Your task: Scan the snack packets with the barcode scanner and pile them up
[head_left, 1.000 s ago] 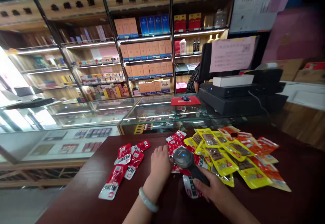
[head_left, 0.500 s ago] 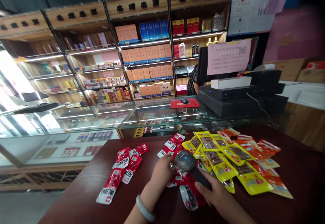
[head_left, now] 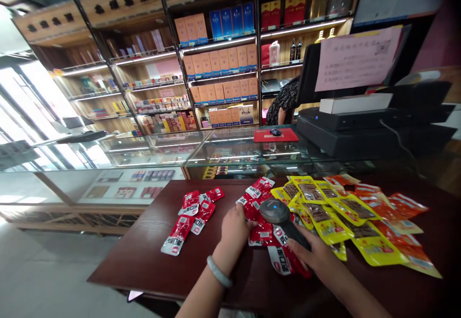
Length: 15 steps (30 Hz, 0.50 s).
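Dark red-brown wooden table (head_left: 144, 260) is the landmark. Behind table: wall of wooden display shelves (head_left: 201, 68) with rows of orange boxes, blue boxes, red-yellow boxes; dark characters along the top boards, too blurred to read. Between shelves and table: long glass display counter (head_left: 151, 150) with small packs inside. On counter at table's far right: black cash register unit (head_left: 360, 126) with a white box on top, pink paper notice (head_left: 356, 58) hung on its screen back, print too small to read. Red mouse mat (head_left: 275, 135) with dark mouse on the counter glass. A person in a dark patterned top (head_left: 284, 104) sits behind the register, mostly hidden.

On table, right part: spread of yellow snack packets (head_left: 324, 217) with brown windows, then orange snack packets (head_left: 389, 212) at the far right edge. Table centre: pile of red-white snack packets (head_left: 264, 231), white label text on them unreadable. Left of that, apart from it: smaller group of red-white packets (head_left: 190, 214).

Right hand (head_left: 317, 258) wrapped closed around handle of black handheld barcode scanner (head_left: 277, 212); scanner head has a small blue light and hovers over the centre red pile. Left hand (head_left: 234, 224) with pale green jade bangle (head_left: 219, 272) on the wrist, fingers curled down, tips pressing on a red packet at the pile's left edge; whether it pinches it, cannot tell.
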Each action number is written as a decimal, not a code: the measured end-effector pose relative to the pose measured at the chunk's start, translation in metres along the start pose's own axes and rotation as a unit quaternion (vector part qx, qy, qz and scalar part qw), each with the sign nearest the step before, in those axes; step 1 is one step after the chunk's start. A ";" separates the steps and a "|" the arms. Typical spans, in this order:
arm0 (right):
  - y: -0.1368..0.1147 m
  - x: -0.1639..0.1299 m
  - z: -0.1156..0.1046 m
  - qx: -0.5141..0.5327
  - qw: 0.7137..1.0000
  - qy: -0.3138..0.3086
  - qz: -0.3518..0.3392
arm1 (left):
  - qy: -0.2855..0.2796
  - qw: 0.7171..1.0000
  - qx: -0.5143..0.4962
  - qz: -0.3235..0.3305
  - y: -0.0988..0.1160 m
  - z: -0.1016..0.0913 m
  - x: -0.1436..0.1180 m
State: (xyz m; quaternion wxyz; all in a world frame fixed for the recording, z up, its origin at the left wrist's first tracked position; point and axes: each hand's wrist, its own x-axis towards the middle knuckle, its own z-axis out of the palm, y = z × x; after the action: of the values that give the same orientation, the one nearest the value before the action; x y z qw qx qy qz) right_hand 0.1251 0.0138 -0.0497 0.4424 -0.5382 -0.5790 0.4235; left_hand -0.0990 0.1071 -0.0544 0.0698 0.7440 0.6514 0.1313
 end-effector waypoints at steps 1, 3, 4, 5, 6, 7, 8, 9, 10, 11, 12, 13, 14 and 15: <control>-0.003 0.000 0.000 -0.003 1.000 0.003 0.001 | -0.006 1.000 -0.016 -0.011 -0.002 0.000 0.000; -0.009 -0.001 0.000 -0.005 1.000 -0.004 0.005 | -0.013 0.998 -0.049 -0.029 -0.006 -0.001 -0.002; -0.013 -0.002 0.001 -0.003 1.000 -0.011 0.008 | -0.013 0.997 -0.065 -0.033 -0.009 -0.002 -0.003; -0.016 -0.002 0.003 -0.002 1.000 -0.017 0.009 | -0.010 0.996 -0.079 -0.036 -0.013 -0.004 -0.005; -0.019 -0.001 0.005 -0.001 1.000 -0.023 0.009 | -0.008 0.995 -0.089 -0.040 -0.016 -0.007 -0.008; -0.022 -0.001 0.008 0.000 1.000 -0.028 0.007 | -0.005 0.994 -0.096 -0.045 -0.020 -0.009 -0.011; -0.025 0.000 0.012 -0.001 1.000 -0.030 0.006 | -0.002 0.994 -0.100 -0.053 -0.025 -0.012 -0.015; -0.027 0.002 0.018 -0.001 1.000 -0.031 0.004 | 0.001 0.993 -0.101 -0.062 -0.030 -0.015 -0.018; -0.028 0.004 0.024 0.000 1.000 -0.030 0.002 | 0.004 0.992 -0.102 -0.072 -0.035 -0.018 -0.022; -0.030 0.007 0.032 0.002 1.000 -0.028 -0.001 | 0.008 0.991 -0.104 -0.082 -0.040 -0.021 -0.026; -0.031 0.009 0.039 0.007 1.000 -0.027 -0.007 | 0.015 0.990 -0.106 -0.091 -0.045 -0.023 -0.029; -0.033 0.012 0.047 0.012 0.999 -0.029 -0.011 | 0.022 0.989 -0.110 -0.098 -0.051 -0.025 -0.033; -0.035 0.015 0.054 0.016 0.999 -0.035 -0.013 | 0.030 0.988 -0.114 -0.104 -0.057 -0.028 -0.036; -0.037 0.018 0.061 0.019 0.999 -0.047 -0.010 | 0.037 0.986 -0.117 -0.110 -0.063 -0.030 -0.039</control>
State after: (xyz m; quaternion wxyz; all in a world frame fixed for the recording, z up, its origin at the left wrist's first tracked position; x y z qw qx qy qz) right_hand 0.0560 0.0286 -0.0281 0.4290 -0.5033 -0.5960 0.4554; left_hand -0.1715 0.0759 -0.0474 0.1459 0.6491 0.7115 0.2260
